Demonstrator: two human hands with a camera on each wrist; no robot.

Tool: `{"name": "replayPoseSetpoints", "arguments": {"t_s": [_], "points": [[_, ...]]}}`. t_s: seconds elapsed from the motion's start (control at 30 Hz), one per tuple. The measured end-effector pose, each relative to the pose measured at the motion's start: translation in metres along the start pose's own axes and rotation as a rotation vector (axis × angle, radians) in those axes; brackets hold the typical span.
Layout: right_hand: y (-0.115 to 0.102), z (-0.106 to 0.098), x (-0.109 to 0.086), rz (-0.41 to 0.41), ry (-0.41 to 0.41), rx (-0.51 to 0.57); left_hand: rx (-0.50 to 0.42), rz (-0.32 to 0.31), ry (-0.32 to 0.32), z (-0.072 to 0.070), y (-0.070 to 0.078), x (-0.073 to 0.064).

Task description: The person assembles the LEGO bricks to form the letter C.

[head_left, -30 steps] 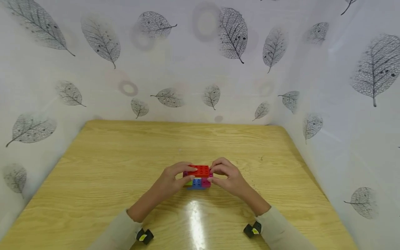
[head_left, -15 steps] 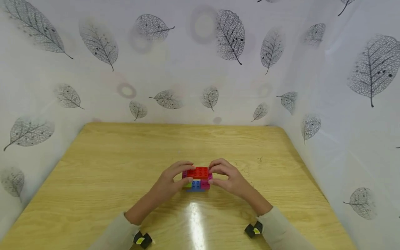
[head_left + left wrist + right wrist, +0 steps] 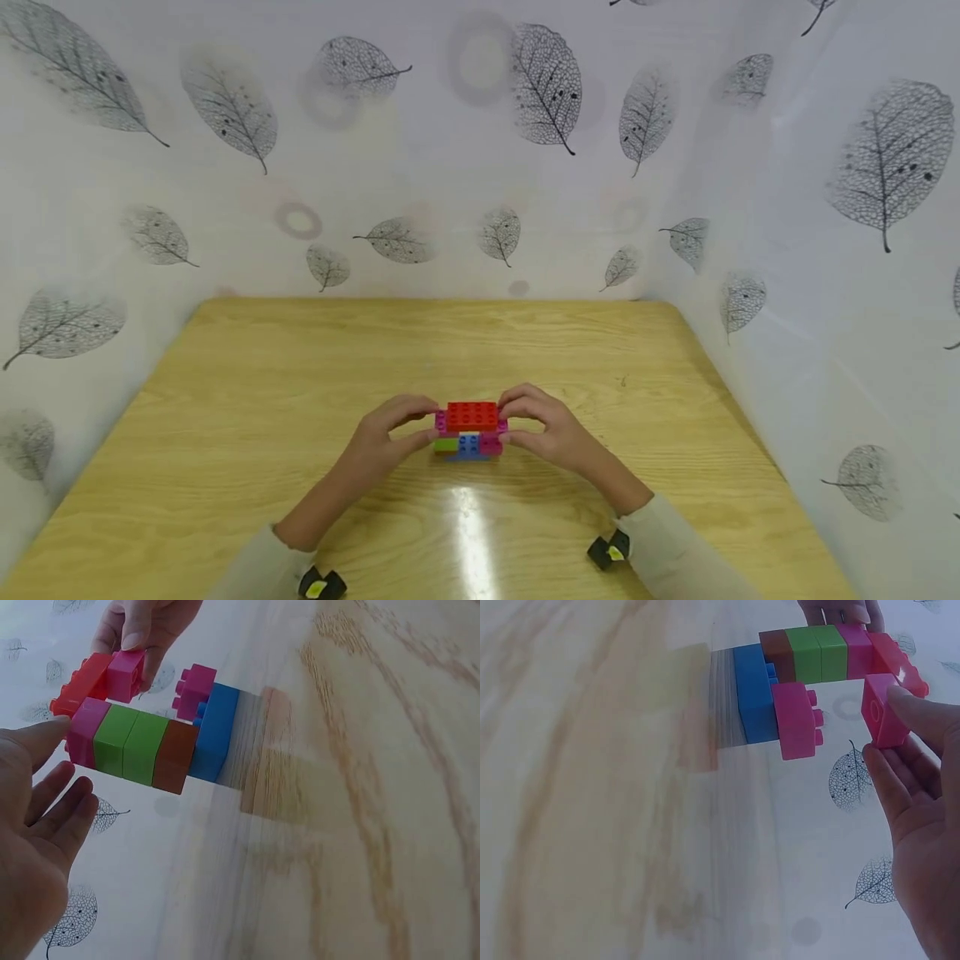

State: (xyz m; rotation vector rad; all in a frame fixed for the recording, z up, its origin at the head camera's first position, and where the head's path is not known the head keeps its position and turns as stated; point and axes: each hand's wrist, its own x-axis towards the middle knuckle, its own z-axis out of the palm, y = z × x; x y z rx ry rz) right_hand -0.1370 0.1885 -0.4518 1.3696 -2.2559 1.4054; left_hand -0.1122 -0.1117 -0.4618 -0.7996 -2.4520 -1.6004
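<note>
A toy building-brick structure stands on the table in front of me, a red brick [image 3: 472, 416] lying across its top. Its left side stacks a pink brick [image 3: 88, 733], two green bricks [image 3: 124, 742] and a brown brick [image 3: 174, 756] on a long blue brick [image 3: 216, 735]. At the blue brick's other end sits a lower pink brick [image 3: 795, 720]. My right hand [image 3: 551, 423] pinches the upper right pink brick [image 3: 885, 711] under the red one; a gap separates it from the lower one. My left hand [image 3: 386, 433] has its fingertips right at the left end, fingers loosely spread.
The wood-grain table [image 3: 300, 358] extends around the structure. A white curtain with leaf prints [image 3: 420, 150] encloses its back and sides. Black wrist devices [image 3: 322, 583] sit at both cuffs.
My left hand has drawn back to the left off the red brick, uncovering the left pink and green bricks. The right hand keeps its hold, nearly still.
</note>
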Motion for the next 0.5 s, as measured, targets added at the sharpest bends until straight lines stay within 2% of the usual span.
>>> {"name": "replayPoseSetpoints", "arguments": {"t_s": [0.13,0.2,0.3,0.4,0.5], "points": [[0.002,-0.002,-0.004,0.040,-0.008,0.011,0.001,0.014,-0.015,0.005,-0.002,0.000],[0.010,-0.001,-0.008,0.065,-0.005,0.010,0.003,0.034,-0.020,0.007,-0.003,0.002],[0.009,-0.001,-0.007,0.133,0.020,0.007,-0.015,0.047,-0.024,0.009,-0.005,0.005],[0.011,-0.003,-0.003,0.214,0.052,0.034,-0.055,0.015,-0.024,0.010,-0.008,0.012],[0.017,-0.004,0.001,0.279,0.070,0.088,-0.114,-0.073,-0.028,0.010,-0.012,0.019]]}}
